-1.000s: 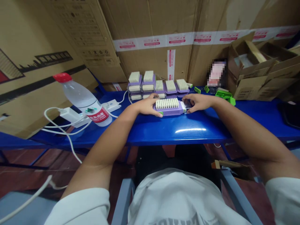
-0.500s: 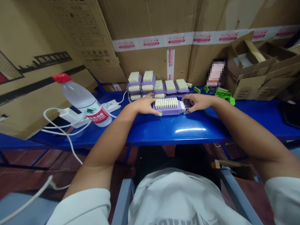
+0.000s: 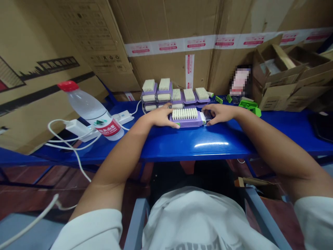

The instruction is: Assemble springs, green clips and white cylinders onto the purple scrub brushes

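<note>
Purple brush (image 3: pixel 185 118) is held between both hands over the blue table (image 3: pixel 208 147), white bristles up, long side roughly along the front edge and set back from it. Left end is clamped by the left hand (image 3: pixel 163 116), thumb at the front near a green button (image 3: pixel 178 125), fingers behind. At the right end, a dark see-through end piece (image 3: pixel 207 117) is gripped by the right hand (image 3: pixel 221 114), thumb in front, fingers over the back; it seems to meet the brush's white collar (image 3: pixel 202 118), though the join is poorly seen. Whether the brush is resting on the table cannot be told.

Behind, toward the back edge, more purple brushes (image 3: pixel 189 96) are grouped, five bristle heads facing up, with further white-padded pieces lower at the left of the group. To the right of them, green parts (image 3: pixel 250 106) are scattered near the back edge. A blurred-out screen (image 3: pixel 240 81) is stood up behind these, next to open cardboard boxes (image 3: pixel 286 78) at the back right. Toward the left end, a red-capped bottle (image 3: pixel 91 110) is seen tilted in view, with white adapters (image 3: pixel 78 129) and cables (image 3: pixel 75 148) beside it. Table is backed by taped cardboard (image 3: pixel 166 21).
</note>
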A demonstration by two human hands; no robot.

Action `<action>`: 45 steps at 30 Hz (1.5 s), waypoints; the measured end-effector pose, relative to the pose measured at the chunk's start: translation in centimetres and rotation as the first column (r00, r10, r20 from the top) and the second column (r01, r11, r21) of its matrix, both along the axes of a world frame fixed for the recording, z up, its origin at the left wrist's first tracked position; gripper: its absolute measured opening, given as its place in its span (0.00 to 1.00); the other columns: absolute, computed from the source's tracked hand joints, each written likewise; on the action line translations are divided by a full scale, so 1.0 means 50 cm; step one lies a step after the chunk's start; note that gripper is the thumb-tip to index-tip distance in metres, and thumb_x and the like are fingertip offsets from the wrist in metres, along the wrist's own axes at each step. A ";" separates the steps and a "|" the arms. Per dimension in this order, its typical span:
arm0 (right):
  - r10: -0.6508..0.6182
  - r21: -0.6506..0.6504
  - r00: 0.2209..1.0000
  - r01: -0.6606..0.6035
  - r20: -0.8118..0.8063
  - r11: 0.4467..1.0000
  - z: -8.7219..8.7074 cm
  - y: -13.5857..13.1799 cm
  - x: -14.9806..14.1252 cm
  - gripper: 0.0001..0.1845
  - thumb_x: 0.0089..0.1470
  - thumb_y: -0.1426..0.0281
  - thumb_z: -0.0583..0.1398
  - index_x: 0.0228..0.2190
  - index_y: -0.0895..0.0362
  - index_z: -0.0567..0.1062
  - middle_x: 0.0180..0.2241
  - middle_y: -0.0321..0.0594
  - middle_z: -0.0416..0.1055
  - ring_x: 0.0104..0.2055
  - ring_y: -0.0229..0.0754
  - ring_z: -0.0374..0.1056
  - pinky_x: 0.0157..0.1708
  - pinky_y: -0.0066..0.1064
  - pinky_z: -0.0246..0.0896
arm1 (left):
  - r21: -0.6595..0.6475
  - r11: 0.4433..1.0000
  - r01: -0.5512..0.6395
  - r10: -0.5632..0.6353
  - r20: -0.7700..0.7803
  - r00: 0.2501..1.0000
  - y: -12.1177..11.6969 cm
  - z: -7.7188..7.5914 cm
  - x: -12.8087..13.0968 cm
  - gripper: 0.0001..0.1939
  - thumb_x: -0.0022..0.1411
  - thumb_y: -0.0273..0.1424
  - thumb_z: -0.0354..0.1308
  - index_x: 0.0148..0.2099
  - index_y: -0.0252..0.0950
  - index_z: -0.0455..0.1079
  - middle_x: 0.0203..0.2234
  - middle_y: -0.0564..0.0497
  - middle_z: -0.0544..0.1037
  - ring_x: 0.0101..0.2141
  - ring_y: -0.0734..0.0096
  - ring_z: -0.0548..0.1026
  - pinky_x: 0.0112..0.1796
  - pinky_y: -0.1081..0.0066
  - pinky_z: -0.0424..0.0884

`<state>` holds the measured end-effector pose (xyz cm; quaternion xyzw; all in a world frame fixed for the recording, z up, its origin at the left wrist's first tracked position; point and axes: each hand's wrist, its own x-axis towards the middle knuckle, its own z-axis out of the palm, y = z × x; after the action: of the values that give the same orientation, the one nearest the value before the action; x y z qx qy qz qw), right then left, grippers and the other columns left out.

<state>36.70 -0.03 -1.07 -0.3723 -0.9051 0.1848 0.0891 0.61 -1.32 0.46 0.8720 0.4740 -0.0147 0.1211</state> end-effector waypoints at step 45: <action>-0.009 -0.036 0.999 0.007 -0.048 0.999 0.012 -0.005 0.002 0.47 0.47 0.40 0.74 0.60 0.53 0.78 0.48 0.48 0.81 0.43 0.56 0.76 0.47 0.47 0.73 | 0.068 0.980 0.188 -0.195 0.115 0.974 0.019 -0.033 0.018 0.62 0.52 0.64 0.71 0.80 0.42 0.59 0.81 0.40 0.56 0.78 0.41 0.60 0.75 0.54 0.58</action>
<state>36.78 -0.30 -0.47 -0.3728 -0.8978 0.2096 0.1050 1.50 -0.36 -1.20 0.9161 0.3795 0.0403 0.1229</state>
